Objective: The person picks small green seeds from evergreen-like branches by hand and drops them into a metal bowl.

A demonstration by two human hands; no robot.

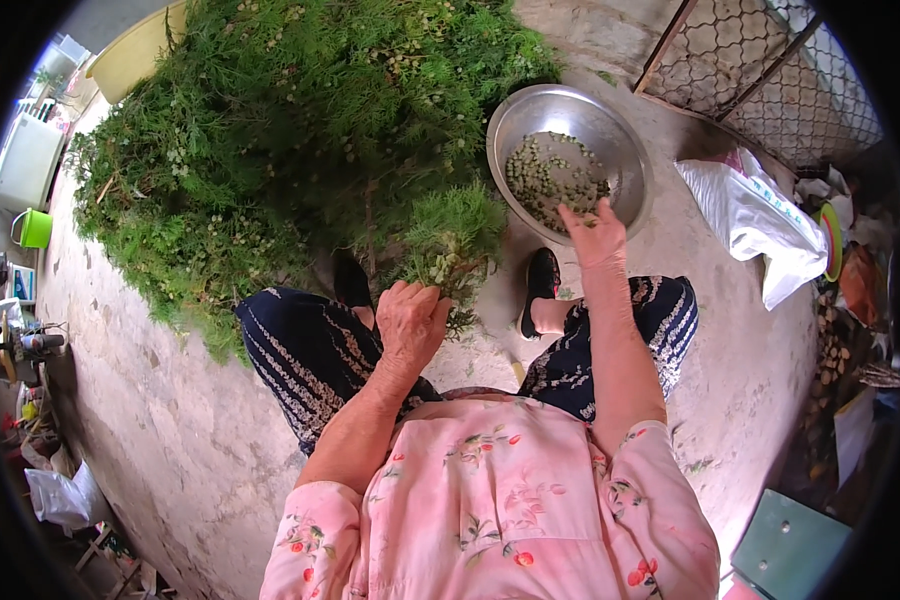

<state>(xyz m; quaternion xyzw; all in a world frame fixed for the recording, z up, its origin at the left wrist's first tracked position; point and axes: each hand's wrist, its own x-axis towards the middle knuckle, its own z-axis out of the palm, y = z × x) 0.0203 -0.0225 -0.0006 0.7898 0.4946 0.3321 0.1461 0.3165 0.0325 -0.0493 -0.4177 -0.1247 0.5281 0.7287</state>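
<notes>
My left hand (411, 322) is closed round the stem end of a green conifer sprig (450, 240) with pale, small round cones, held between my knees. Over the near rim of a wide metal basin (630, 165) reaches my right hand (596, 236), its fingers apart and pointing in; I see nothing held in it. Small green cones (550, 170) lie scattered on the basin's bottom. A large heap of cut conifer branches (270, 130) spreads across the floor ahead and to the left, right up to my left foot.
Behind the heap stands a yellow tub (135, 50). A wire-mesh panel (740, 60) leans at the far right, near a white woven sack (745, 215) and clutter. Leftward are a lime-green bucket (35, 229) and a white plastic bag (65, 495). A dark green board (792, 545) lies near right.
</notes>
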